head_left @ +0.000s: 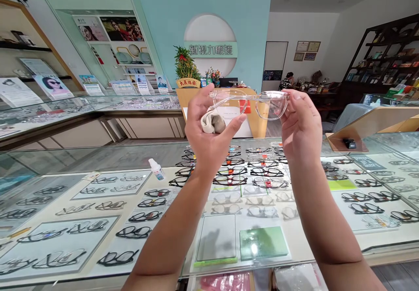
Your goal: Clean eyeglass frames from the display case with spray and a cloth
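Holding a pair of clear glasses (pixel 252 97) up above the glass counter (pixel 297 230) here, with our right hand (pixel 303 127) pinching one end of the frame between thumb and fingers. Our left hand (pixel 209 142) grips the other end, plus a bunched beige cloth (pixel 209 123) against the palm, and we've got eyeglass frames (pixel 230 181) in rows below, near a little white bottle (pixel 156 169).

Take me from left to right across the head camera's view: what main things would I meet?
Display card with a sunglasses picture → small white bottle → left hand → clear-framed glasses → right hand → slanted wooden panel.
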`<state>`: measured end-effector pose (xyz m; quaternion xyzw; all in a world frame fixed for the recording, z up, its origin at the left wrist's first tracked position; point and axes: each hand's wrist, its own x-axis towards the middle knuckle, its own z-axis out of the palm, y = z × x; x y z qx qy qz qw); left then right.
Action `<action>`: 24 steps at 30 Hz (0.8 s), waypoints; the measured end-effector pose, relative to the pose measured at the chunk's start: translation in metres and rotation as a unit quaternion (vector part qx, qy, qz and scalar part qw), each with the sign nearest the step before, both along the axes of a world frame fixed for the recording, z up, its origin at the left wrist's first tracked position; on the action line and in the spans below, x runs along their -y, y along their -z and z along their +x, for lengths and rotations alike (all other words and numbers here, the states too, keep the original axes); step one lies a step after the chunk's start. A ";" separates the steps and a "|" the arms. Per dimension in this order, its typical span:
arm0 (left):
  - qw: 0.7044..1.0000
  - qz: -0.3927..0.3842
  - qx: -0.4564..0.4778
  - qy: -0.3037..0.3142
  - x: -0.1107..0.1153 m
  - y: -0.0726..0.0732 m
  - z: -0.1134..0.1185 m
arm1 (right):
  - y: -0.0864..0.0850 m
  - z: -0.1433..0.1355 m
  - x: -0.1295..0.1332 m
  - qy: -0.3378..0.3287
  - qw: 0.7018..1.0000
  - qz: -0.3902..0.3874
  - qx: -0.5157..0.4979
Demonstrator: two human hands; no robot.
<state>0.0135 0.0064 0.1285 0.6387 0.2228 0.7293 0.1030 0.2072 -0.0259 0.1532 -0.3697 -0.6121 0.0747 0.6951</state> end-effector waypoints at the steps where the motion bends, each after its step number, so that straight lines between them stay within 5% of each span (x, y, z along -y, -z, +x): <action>1: 1.000 0.002 0.009 -0.007 0.001 0.000 0.001 | 0.000 0.001 0.000 -0.002 1.000 0.000 0.003; 5: 0.999 0.013 0.033 -0.020 0.004 -0.001 0.004 | 0.000 0.006 -0.006 -0.001 1.000 -0.003 0.019; 9: 0.991 -0.095 0.067 0.063 0.009 -0.008 0.005 | 0.001 0.008 -0.013 -0.053 0.998 -0.003 0.032; 13: 0.918 -0.281 0.100 0.262 0.013 -0.018 0.004 | 0.004 -0.001 -0.011 -0.109 0.994 0.001 0.017; 17: 0.821 -0.376 0.049 0.426 0.008 -0.020 0.006 | 0.005 -0.009 -0.002 -0.075 0.994 0.017 0.081; 20: 0.778 -0.407 0.021 0.478 -0.002 -0.015 0.010 | 0.005 -0.010 0.002 -0.063 0.991 0.037 0.110; 24: 0.774 -0.427 0.039 0.467 -0.007 -0.011 0.012 | 0.006 -0.008 0.000 -0.102 0.986 0.083 0.101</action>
